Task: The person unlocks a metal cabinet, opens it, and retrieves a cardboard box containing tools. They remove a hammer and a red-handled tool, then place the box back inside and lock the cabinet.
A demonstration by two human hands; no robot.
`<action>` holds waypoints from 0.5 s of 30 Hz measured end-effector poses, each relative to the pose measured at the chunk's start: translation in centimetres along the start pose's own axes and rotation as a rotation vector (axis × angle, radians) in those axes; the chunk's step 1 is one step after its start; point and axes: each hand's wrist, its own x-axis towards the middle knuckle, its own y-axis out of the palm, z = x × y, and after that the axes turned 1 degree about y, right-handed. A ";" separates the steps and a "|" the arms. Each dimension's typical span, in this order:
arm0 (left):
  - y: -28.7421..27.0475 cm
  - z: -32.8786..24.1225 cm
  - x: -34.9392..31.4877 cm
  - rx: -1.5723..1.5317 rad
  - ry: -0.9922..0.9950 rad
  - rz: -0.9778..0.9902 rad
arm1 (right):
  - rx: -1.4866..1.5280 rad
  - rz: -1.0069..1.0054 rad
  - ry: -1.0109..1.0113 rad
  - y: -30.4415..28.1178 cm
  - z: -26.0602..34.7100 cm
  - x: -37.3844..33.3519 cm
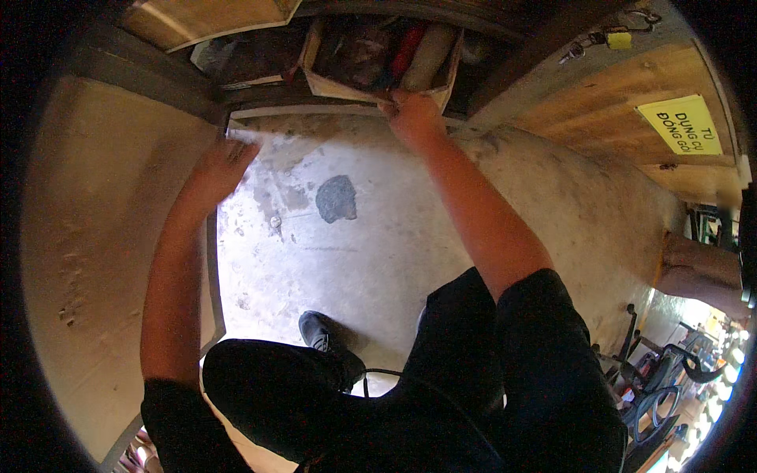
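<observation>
A tan open-topped box (344, 89) sits on the low cabinet shelf at the far side. My right hand (415, 120) grips its front edge, right of the middle, with the fingers closed on the rim. Inside the box lie a long red item (407, 49) and a pale cylindrical item (430, 57); the darker contents on the left are hard to make out. My left hand (225, 167) is raised by the left cabinet door, slightly smeared by motion. Its fingers are stretched out and nothing shows in them.
An open wooden door (102, 236) stands on the left, another door (623, 102) with a yellow label (684, 124) on the right. Keys (573, 52) hang by the right door. The concrete floor (315, 272) has a dark patch. Chairs and clutter fill the lower right.
</observation>
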 end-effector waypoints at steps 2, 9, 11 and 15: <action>2.3 -3.2 5.9 -0.446 -0.103 -0.050 | 0.027 -0.007 0.006 0.4 0.1 -1.5; 9.9 -6.2 15.2 -1.039 -0.139 -0.136 | -0.054 0.002 0.034 0.1 -0.5 -3.4; 11.2 -5.3 17.2 -1.084 -0.140 -0.132 | -0.025 0.068 0.181 -0.2 -0.4 -3.4; 12.7 -1.5 21.0 -0.761 0.119 -0.198 | -0.015 -0.118 0.548 -7.2 -2.4 2.0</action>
